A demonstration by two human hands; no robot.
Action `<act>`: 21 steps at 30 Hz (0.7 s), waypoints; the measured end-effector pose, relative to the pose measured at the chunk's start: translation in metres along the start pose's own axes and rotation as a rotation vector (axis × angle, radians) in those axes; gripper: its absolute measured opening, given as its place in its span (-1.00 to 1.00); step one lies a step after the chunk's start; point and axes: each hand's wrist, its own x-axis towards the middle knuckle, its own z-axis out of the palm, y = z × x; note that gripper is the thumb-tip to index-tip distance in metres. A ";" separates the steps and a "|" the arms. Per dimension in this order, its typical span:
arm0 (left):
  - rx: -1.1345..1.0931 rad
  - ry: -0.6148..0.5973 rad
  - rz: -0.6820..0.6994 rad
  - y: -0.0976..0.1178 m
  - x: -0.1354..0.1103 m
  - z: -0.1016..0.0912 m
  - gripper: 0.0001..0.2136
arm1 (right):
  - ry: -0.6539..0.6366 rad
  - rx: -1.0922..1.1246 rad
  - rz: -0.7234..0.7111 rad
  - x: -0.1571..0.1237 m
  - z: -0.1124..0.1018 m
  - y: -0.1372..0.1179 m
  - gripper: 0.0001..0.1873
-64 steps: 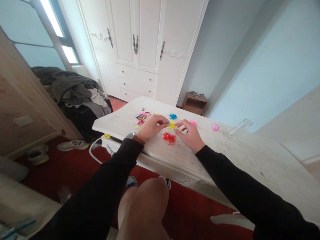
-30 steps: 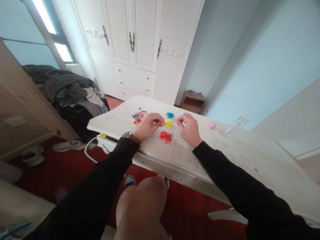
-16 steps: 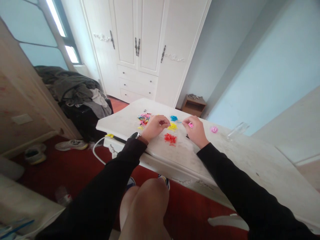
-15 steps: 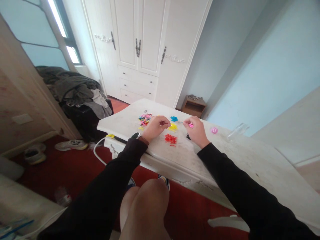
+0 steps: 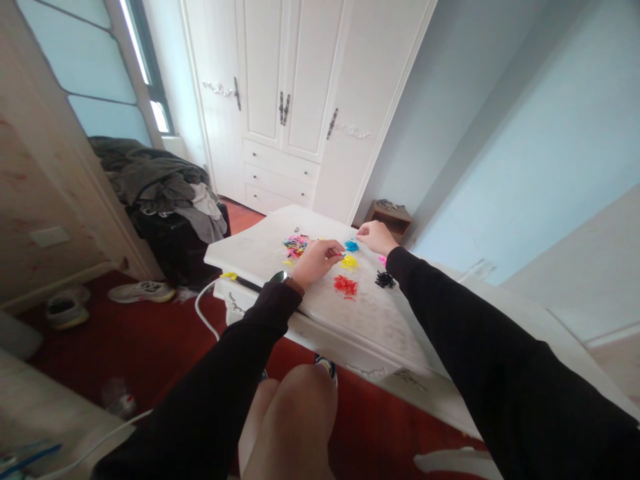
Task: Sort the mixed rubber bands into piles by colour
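From my end, I see the left hand (image 5: 317, 262) with thumb and fingertips close together beside the yellow bands (image 5: 349, 262); a fleck of colour shows at the tips, but I cannot tell whether that grip is closed on anything. The right hand (image 5: 377, 237) is at the far edge of the blue bands (image 5: 352, 246), fingertips bunched; I cannot tell whether its grip has one. On the white table (image 5: 370, 327) I also see a mixed pile (image 5: 295, 245) beyond the left hand, red bands (image 5: 345, 287) nearer the person, black bands (image 5: 385, 279) beside the right sleeve (image 5: 450, 333), and pink bands (image 5: 383, 260) partly hidden by it.
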 end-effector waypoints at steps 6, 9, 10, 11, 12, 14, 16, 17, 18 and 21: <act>-0.025 -0.006 0.006 -0.003 0.000 0.001 -0.93 | 0.013 -0.027 -0.038 -0.012 0.003 0.001 -0.83; -0.022 -0.009 0.003 -0.004 0.000 0.001 -0.91 | 0.026 0.055 -0.166 -0.031 -0.004 -0.007 -0.81; -0.019 -0.009 0.004 -0.004 0.000 0.001 -0.90 | 0.016 0.093 -0.210 -0.039 -0.006 -0.010 -0.81; -0.016 -0.010 0.006 -0.003 0.000 0.001 -0.90 | 0.000 0.134 -0.248 -0.046 -0.007 -0.014 -0.79; -0.013 -0.012 0.007 -0.003 0.000 0.001 -0.90 | -0.023 0.177 -0.275 -0.052 -0.008 -0.017 -0.77; -0.008 -0.019 0.011 -0.001 0.000 0.000 -0.93 | -0.071 0.279 -0.306 -0.061 -0.008 -0.023 -0.73; -0.004 -0.024 0.013 0.001 0.000 -0.001 -0.97 | -0.111 0.362 -0.311 -0.066 -0.006 -0.027 -0.68; -0.002 -0.025 0.016 0.002 0.000 -0.001 -0.98 | -0.128 0.390 -0.307 -0.067 -0.005 -0.029 -0.66; -0.001 -0.025 0.018 0.002 0.000 -0.001 -0.98 | -0.139 0.410 -0.301 -0.067 -0.004 -0.030 -0.65; 0.002 -0.022 0.020 0.002 0.000 -0.002 -0.94 | -0.158 0.458 -0.277 -0.066 -0.003 -0.033 -0.71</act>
